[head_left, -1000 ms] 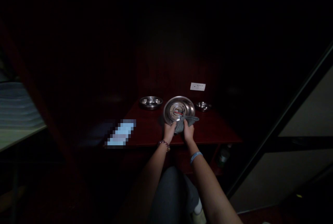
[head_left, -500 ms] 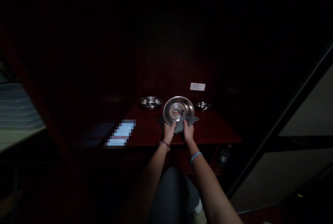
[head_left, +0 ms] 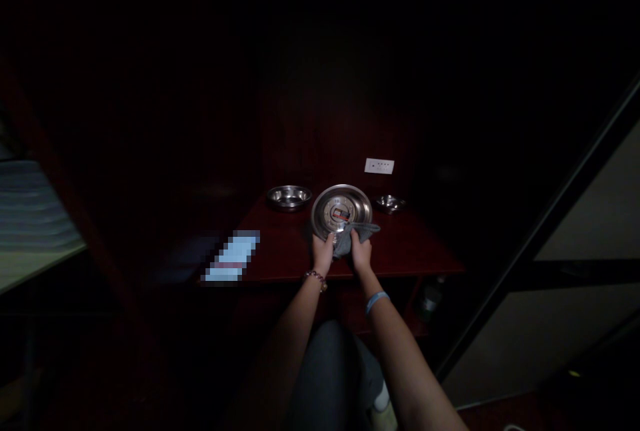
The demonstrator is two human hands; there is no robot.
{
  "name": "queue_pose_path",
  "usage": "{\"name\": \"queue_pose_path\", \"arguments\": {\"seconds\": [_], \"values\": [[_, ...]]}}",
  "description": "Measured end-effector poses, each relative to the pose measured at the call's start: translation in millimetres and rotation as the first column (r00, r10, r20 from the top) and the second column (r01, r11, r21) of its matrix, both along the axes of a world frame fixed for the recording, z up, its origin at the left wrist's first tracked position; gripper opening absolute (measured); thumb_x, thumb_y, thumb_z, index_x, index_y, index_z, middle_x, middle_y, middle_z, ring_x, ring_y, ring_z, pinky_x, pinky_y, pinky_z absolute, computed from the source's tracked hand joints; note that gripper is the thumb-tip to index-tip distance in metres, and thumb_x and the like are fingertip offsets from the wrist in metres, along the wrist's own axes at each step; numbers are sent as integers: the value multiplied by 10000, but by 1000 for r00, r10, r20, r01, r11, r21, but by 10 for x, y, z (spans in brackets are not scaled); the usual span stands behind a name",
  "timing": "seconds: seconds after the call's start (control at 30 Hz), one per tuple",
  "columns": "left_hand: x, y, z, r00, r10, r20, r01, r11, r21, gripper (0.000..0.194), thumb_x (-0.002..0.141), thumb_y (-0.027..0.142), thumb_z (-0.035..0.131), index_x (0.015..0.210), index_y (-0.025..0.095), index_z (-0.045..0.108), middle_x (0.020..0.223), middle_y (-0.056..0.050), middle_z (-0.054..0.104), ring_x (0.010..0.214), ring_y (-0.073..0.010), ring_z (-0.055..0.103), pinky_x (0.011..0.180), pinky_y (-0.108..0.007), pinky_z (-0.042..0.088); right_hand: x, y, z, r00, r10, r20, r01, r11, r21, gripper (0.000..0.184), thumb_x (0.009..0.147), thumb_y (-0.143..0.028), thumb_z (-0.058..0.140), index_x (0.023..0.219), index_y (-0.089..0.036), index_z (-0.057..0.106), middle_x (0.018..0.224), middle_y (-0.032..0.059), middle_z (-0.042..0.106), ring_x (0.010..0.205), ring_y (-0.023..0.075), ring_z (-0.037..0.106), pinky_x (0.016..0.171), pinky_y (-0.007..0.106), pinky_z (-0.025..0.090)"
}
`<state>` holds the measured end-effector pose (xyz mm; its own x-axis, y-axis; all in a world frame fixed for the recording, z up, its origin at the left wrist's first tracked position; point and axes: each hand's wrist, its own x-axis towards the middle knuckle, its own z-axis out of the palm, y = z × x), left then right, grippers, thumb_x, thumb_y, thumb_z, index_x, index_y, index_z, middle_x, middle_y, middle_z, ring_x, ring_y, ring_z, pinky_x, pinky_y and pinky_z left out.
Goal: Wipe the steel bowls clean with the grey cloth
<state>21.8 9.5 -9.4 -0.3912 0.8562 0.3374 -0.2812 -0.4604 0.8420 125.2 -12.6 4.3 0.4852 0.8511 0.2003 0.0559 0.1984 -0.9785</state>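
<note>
A round steel basin (head_left: pixel 359 201) with a label at its centre is tilted toward me above the dark red table (head_left: pixel 400 251). My left hand (head_left: pixel 323 251) grips its lower left rim, thumb on the inner side. A grey cloth (head_left: pixel 344 242) is bunched in my right hand (head_left: pixel 361 251), which presses it against the basin's lower right rim. Most of the fingers of both hands are hidden behind the basin and the cloth. To the left rests a shallow steel bowl (head_left: pixel 289 198); a smaller steel dish (head_left: pixel 390 203) lies at the right.
A white power socket (head_left: pixel 379 166) is on the back wall. Pale stacked items (head_left: pixel 40 204) stand on a shelf at the far left. Under the table's right side is a bottle (head_left: pixel 431 299). A blurred bright rectangle (head_left: pixel 233 256) lies at the table's left edge.
The basin has turned slightly in my hands, its label shifting a little. Both hands keep their hold on the basin and cloth.
</note>
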Motion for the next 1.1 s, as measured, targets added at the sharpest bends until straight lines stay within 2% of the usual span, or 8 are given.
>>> {"name": "queue_pose_path", "arguments": {"seconds": [0.2,0.4,0.57,0.8,1.1], "values": [[-4,-18,19,998,53,43,-52,998,-38,514,789,97,667,1284,188,566,1361,-122,649,1279,-231,608,1174,-398,386,-18,-23,25,1000,12,11,-12,1000,1,360,852,-400,662,1078,-142,771,1077,123,795,1068,266,744,915,307,556],[-13,-28,51,992,89,92,-84,994,-63,465,806,98,641,1260,177,579,1323,-128,668,1228,-223,633,1150,-397,406,-2,36,-34,998,29,55,-28,1000,-13,394,872,-423,630,1079,-116,765,1115,155,781,1073,279,744,907,317,555],[-15,-26,48,992,88,87,-82,994,-71,390,830,134,643,1217,169,604,1312,-134,671,1224,-220,631,1132,-383,421,6,83,-80,999,34,43,-34,999,4,403,868,-436,627,1085,-125,762,1125,146,779,1081,278,739,896,313,554],[-12,-4,25,995,75,62,-72,996,-47,384,851,172,649,1233,176,609,1322,-135,667,1235,-228,628,1139,-382,414,5,84,-89,999,25,25,-26,1000,11,420,859,-454,630,1070,-117,766,1102,145,786,1065,276,744,892,305,553],[-15,16,19,995,73,72,-69,996,-52,342,872,198,639,1212,160,628,1284,-144,685,1209,-238,643,1132,-404,419,-4,51,-63,996,40,78,-42,999,32,376,891,-415,603,1072,-128,764,1111,150,783,1068,275,747,926,324,551]]}}
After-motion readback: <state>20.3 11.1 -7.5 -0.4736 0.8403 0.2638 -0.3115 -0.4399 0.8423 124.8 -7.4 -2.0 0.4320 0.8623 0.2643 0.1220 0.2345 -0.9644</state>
